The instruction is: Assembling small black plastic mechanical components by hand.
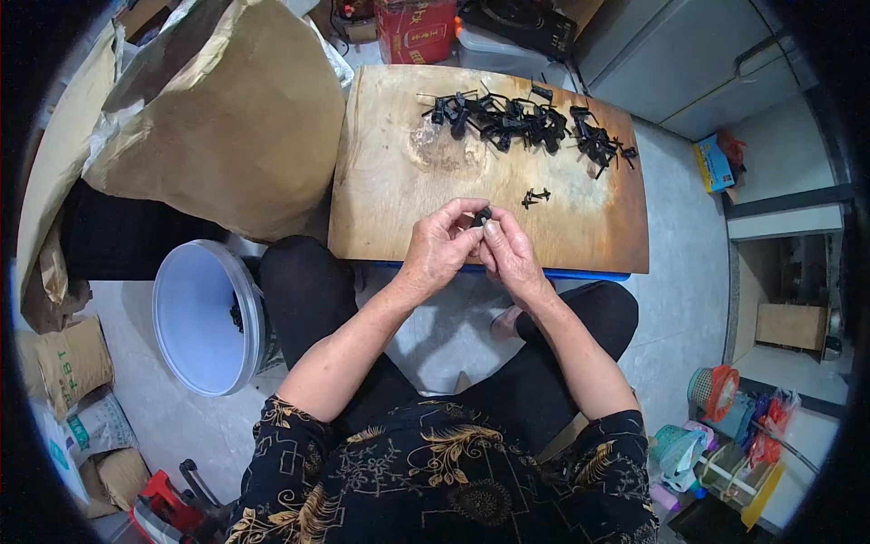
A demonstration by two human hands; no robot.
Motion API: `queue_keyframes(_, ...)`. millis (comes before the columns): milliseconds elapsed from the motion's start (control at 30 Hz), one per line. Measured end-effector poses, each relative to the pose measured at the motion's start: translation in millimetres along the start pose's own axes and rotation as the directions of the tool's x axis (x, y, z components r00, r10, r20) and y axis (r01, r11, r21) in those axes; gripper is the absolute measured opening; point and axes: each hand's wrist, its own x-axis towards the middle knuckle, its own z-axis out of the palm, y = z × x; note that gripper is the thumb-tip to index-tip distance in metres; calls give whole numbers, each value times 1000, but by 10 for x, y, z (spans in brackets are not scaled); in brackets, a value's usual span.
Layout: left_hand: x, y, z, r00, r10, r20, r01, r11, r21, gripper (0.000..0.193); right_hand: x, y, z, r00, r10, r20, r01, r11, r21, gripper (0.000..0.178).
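Over the near edge of a wooden board (381,181), my left hand (439,247) and my right hand (511,248) meet, both closed around one small black plastic part (481,216). Fingertips cover most of it, so its full shape is hidden. Just beyond my right hand, a small thin black piece (536,197) with short branches lies on the board. Farther back, a loose heap of black plastic parts (507,122) with thin stems spreads across the far right of the board.
A large brown paper sack (227,127) stands open left of the board. Below it, a white bucket (204,317) holds some black pieces. Filled bags (72,363) lie at the far left. A red box (414,32) sits behind the board, and a blue-yellow box (714,163) is at right.
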Motion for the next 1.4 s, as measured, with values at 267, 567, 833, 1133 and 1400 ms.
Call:
queue_keyframes(267,4,-57,60,953,290,-93,-228,883,411,27,61,43,9,995,87,-52,-90,995,-52,31)
queue_keyframes(567,122,-175,23,972,220,-82,-141,827,544,36,225,79,-76,982,184,-36,-186,981,-57,24)
queue_keyframes(833,92,67,-84,995,-98,13,99,979,-180,41,87,26,-233,989,-112,-98,70,932,-355,25)
queue_keyframes(1133,5,101,-173,939,-165,301,278,879,-387,43,-155,-164,-284,999,23,40,-26,995,95,19)
queue_keyframes(1400,-92,113,-96,912,-169,373,267,936,-228,45,-115,-44,-312,994,54,100,-68,986,152,19)
